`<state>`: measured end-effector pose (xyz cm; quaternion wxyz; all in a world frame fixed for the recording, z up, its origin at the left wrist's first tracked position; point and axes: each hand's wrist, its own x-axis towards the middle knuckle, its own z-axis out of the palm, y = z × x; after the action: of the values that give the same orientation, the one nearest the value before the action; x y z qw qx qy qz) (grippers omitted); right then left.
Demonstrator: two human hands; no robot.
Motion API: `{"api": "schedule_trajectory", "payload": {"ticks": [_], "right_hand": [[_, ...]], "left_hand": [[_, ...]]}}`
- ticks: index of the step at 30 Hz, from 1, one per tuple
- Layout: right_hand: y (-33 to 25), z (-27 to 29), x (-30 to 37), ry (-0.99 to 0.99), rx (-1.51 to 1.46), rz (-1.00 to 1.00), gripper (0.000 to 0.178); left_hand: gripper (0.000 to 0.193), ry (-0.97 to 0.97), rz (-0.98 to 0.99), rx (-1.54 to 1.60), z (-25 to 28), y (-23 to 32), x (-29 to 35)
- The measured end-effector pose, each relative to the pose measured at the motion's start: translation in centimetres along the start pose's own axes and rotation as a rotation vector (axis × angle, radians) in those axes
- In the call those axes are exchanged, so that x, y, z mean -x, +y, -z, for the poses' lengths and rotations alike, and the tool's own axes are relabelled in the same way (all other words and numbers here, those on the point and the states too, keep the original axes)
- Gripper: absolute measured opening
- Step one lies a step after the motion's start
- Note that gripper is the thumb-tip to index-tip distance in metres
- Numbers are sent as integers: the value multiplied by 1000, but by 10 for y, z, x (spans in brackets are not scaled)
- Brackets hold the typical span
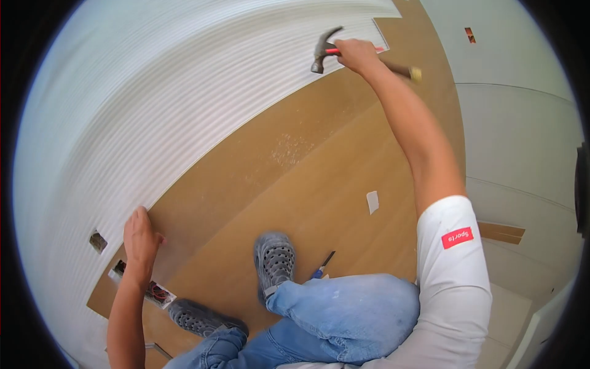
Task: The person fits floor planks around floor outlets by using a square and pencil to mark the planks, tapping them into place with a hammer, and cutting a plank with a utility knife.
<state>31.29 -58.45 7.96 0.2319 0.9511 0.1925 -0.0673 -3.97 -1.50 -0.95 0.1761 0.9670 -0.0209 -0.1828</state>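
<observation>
My right hand (pixel 357 56) is closed around the handle of a claw hammer (pixel 321 51), its metal head to the left and its slightly blurred handle end to the right. A slim red stick (pixel 332 51), perhaps a pencil, is gripped along with it. Both are in front of the white ribbed panel (pixel 246 86), near its upper right corner. Farther down and left, my left hand (pixel 141 240) rests at the panel's lower edge. Its thumb stands apart from the fingers, whose tips are partly hidden, and I see nothing held in it.
Beside my left wrist, a box with red wires (pixel 161 294) and a rectangular cutout (pixel 98 242) show. A blue-handled knife (pixel 322 265) and a white scrap (pixel 372 202) lie on the brown surface (pixel 332 203), near my grey clog (pixel 275 258). Pale crumbs (pixel 291 149) are scattered below the panel.
</observation>
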Motion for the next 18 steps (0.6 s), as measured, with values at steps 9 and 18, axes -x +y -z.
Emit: {"api": "schedule_trajectory", "payload": {"ticks": [9,18], "right_hand": [[-8,-32,-63,-21,175,363,10],[17,-49,-89,-15,104,192,19]], "left_hand": [[61,-6,96,-26,7,15,2],[59,-36,94,-67,3,15,1]]}}
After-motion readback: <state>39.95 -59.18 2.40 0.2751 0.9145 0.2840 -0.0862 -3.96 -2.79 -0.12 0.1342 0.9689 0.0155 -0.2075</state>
